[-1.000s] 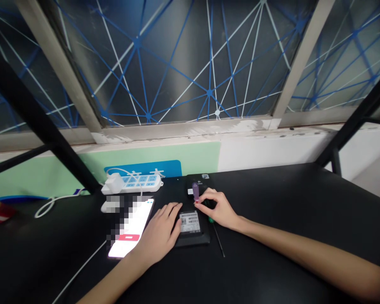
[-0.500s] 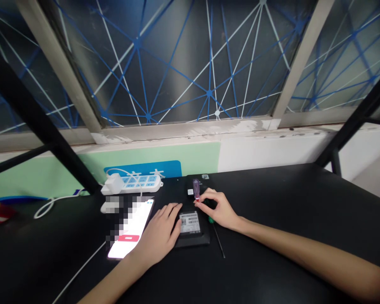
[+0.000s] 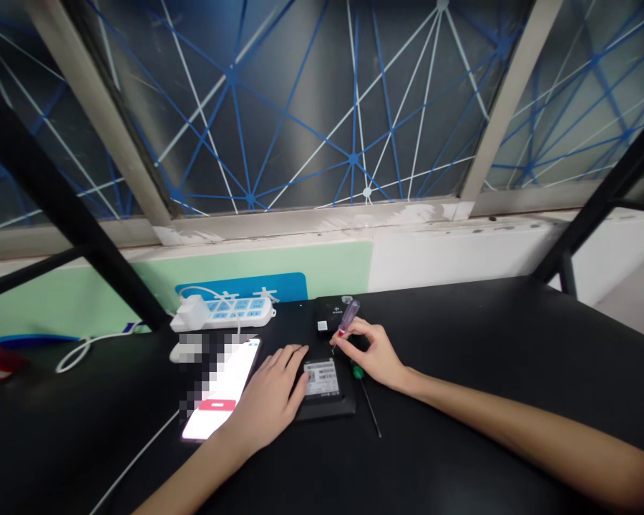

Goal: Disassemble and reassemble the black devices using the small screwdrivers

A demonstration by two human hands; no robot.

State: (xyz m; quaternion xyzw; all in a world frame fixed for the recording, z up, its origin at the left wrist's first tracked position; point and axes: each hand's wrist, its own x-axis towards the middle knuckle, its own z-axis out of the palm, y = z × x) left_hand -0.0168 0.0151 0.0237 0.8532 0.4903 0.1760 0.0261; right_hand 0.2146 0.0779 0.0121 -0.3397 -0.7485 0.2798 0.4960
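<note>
Two hands meet at the flat black white-labelled box (image 3: pixel 326 392) on the black desk (image 3: pixel 461 357): left hand (image 3: pixel 271 395) lies open, pressing it flat; right hand's (image 3: pixel 376 355) fingers (image 3: pixel 350 335) pinch a tilted purple-handled screwdriver (image 3: pixel 349 316). Standing it upright should seat its tip better.

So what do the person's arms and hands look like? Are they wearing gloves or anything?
No gloves. The left hand and the right hand are bare. The left forearm and the right forearm are bare too, with no sleeve in view. I can see no watch, bracelet or ring, and no marks. The arms look slim and the fingers long.
</note>
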